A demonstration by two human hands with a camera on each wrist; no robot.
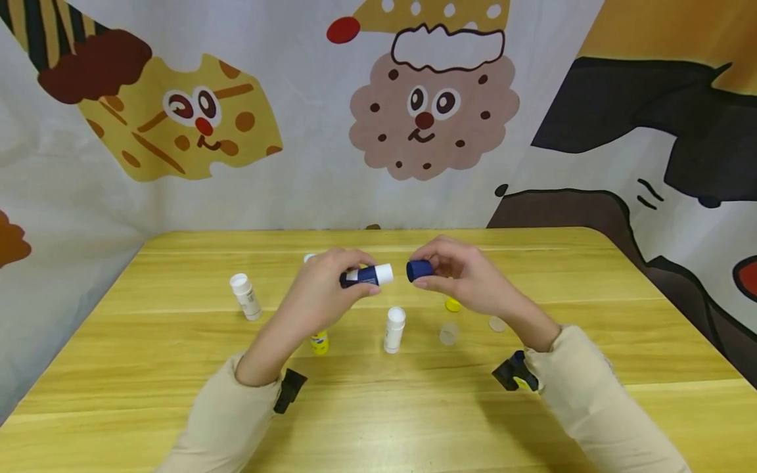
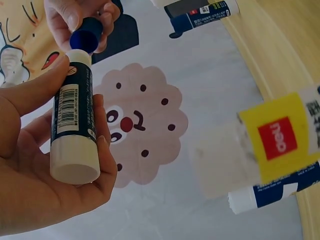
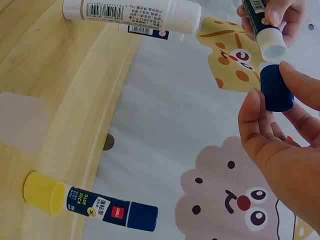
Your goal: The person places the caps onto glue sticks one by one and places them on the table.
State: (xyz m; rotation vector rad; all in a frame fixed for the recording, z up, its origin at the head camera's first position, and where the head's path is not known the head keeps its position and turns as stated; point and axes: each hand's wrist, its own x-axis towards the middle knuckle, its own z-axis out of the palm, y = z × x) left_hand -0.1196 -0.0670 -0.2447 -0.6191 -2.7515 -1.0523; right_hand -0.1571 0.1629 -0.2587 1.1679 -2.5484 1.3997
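Observation:
My left hand (image 1: 322, 289) grips a glue stick (image 2: 72, 107) with a navy label and a white base, its white neck pointing right. Facing that neck across a small gap is a navy cap (image 1: 419, 270), pinched by the thumb and fingers of my right hand (image 1: 473, 279). The right wrist view shows the cap's side and the glue stick's uncapped end. Both hands are raised over the table. Below and between them stands an uncapped white glue stick (image 1: 394, 330). A yellow-labelled glue stick (image 1: 320, 342) is partly hidden by my left forearm.
Another white glue stick (image 1: 245, 297) stands at the left of the wooden table (image 1: 384, 420). Under my right hand are a yellow cap (image 1: 453, 304) and two pale discs (image 1: 448, 334). A capped navy glue stick (image 3: 112, 209) shows beyond the yellow cap. A printed curtain hangs behind.

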